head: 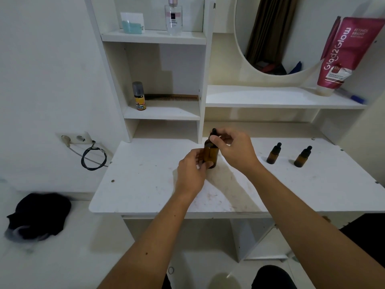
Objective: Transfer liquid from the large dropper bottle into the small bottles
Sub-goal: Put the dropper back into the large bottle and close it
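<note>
Your left hand (190,171) has its grip wrapped around the lower body of the large dropper bottle (210,152), a smooth amber glass cylinder standing upright on the scuffed white desk (145,184). Your right hand (235,149) has its grip pinched on the bottle's black dropper cap (213,132), with its rounded rubber bulb poking up above your fingers. Off to your right on the same desk stand two small bottles (274,153) (302,156), also amber glass with black dropper tops, both upright, capped and a little apart from each other.
</note>
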